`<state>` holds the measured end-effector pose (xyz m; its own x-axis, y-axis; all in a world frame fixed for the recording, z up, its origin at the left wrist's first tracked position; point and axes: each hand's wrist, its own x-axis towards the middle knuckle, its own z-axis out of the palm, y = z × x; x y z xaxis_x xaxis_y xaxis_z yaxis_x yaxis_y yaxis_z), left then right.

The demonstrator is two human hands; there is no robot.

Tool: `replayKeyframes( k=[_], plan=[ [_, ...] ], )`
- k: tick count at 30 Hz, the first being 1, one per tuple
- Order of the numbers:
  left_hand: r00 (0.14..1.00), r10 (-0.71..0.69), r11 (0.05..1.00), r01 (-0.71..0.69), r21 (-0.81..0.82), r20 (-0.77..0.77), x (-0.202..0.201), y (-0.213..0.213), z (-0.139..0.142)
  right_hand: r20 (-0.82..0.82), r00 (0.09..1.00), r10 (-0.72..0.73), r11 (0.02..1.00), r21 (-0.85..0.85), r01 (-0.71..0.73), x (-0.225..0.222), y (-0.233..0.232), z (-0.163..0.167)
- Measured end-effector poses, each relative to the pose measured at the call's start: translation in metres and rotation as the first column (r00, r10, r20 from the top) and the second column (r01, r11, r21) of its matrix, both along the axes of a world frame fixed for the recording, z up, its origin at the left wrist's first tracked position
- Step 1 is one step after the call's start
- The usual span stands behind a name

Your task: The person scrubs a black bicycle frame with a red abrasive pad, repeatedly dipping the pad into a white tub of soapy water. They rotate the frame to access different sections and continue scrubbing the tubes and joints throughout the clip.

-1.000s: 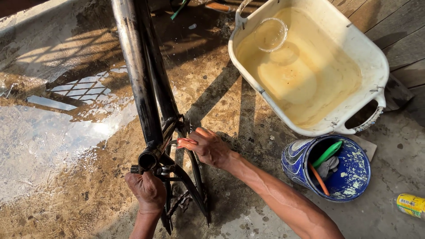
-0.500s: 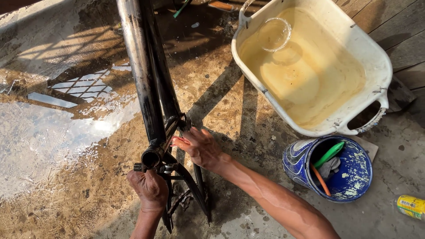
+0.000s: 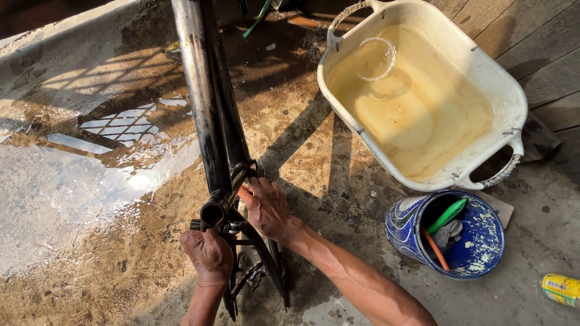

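Note:
A black bicycle frame [image 3: 205, 108] stands on wet, muddy concrete, its tubes meeting at the open bottom bracket shell [image 3: 212, 212]. My left hand [image 3: 208, 255] grips the frame just below that shell, by the rear stays. My right hand [image 3: 264, 206] rests on the right side of the frame next to the shell, fingers curled against the tube. A dirty chain piece [image 3: 249, 278] hangs between the stays.
A cream plastic tub [image 3: 510, 108] of murky water with a clear bowl [image 3: 374, 59] floating in it sits upper right. A blue paint bucket [image 3: 477, 253] holds brushes and a rag. A yellow can [image 3: 562, 288] lies at the right edge. A puddle [image 3: 72, 181] spreads left.
My right hand has slid in closer onto the frame beside the bottom bracket. The left hand keeps its grip; the view has shifted slightly.

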<state>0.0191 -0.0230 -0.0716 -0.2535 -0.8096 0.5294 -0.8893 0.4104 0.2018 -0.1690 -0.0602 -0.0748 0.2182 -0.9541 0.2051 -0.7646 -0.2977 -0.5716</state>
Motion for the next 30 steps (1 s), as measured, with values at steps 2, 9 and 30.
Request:
replayKeyframes(
  k=[2, 9, 30],
  plan=[
    [0.995, 0.078, 0.965, -0.058, 0.255, -0.069, -0.009, -0.003, 0.015, -0.011, 1.0, -0.015, 0.998, 0.055, 0.016, 0.004, -0.006, -0.003],
    [0.973, -0.016, 0.979, 0.063, 0.196, -0.229, -0.026, -0.008, 0.054, -0.895, 0.443, 0.056, 0.938, -0.105, -0.33, 0.012, 0.009, -0.033],
    [0.948, 0.204, 0.851, -0.048, 0.523, -0.244, -0.029, -0.012, 0.026, -0.16, 0.982, -0.096, 0.991, 0.08, 0.11, -0.055, 0.078, 0.028]
  ],
)
